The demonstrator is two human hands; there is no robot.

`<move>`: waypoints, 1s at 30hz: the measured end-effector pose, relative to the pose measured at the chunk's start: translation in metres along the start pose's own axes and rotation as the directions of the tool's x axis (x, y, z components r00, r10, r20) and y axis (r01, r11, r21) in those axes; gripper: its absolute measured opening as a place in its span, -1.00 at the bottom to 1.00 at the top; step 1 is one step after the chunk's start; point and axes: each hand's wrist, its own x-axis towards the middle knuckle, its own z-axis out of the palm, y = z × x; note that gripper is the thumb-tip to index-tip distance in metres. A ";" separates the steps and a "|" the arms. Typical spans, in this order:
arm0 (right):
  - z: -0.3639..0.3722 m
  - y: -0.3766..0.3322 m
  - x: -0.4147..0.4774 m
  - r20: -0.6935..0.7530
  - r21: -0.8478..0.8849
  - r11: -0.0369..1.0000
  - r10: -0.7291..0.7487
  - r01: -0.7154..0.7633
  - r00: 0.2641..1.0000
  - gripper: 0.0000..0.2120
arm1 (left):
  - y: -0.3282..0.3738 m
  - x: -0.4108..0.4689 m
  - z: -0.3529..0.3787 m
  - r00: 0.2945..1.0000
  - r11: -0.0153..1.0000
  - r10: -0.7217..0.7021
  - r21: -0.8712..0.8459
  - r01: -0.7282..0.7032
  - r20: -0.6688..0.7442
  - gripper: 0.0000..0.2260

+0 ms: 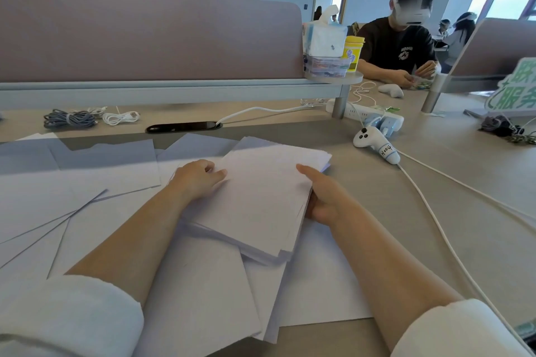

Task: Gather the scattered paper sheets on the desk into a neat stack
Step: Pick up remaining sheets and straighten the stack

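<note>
Beige surface [383, 206], scattered paper sheets [95, 171] at left, white controller [374, 143], power strip [362, 114], coiled cables [69, 119] at rear.

Both hands hold paper stack [261, 200]: left hand [197, 178] at left edge, right hand [322, 197] gripping right edge.
</note>
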 end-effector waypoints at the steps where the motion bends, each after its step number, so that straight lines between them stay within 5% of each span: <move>1: 0.000 0.000 0.000 -0.006 -0.014 1.000 0.028 -0.028 1.000 -0.87 | 0.000 -0.001 0.000 1.000 1.000 0.003 0.000 -0.003 0.003 -0.49; 8: -0.009 -0.021 0.003 -0.165 0.072 0.987 -0.131 0.145 0.977 -0.86 | 0.005 -0.005 -0.004 1.000 0.991 0.002 -0.137 0.001 0.024 -0.47; 16: -0.026 -0.044 -0.015 -0.066 0.397 0.887 -0.230 0.237 0.971 -0.82 | 0.011 -0.011 0.000 0.999 0.999 0.032 -0.039 -0.032 0.004 -0.49; 18: -0.031 -0.047 -0.018 -0.012 0.451 0.855 -0.282 0.257 0.959 -0.78 | 0.021 -0.019 -0.001 0.996 0.972 0.084 -0.223 -0.076 0.028 -0.52; 21: -0.039 -0.046 -0.019 0.039 0.530 0.800 -0.355 0.282 0.934 -0.68 | 0.037 -0.032 -0.006 0.947 0.772 0.195 -0.636 0.012 0.254 -0.56; 25: -0.041 -0.046 -0.015 0.102 0.654 0.703 -0.448 0.280 0.888 -0.49 | 0.056 -0.048 0.000 0.884 0.778 0.327 -0.626 -0.052 0.333 -0.62; 28: -0.036 -0.045 -0.017 0.138 0.637 0.716 -0.469 0.284 0.872 -0.73 | 0.068 -0.067 -0.006 0.853 0.707 0.351 -0.706 0.029 0.387 -0.52; 30: -0.037 -0.042 -0.014 0.126 0.589 0.762 -0.414 0.268 0.901 -0.69 | 0.061 -0.051 0.003 0.860 0.615 0.344 -0.783 0.097 0.377 -0.38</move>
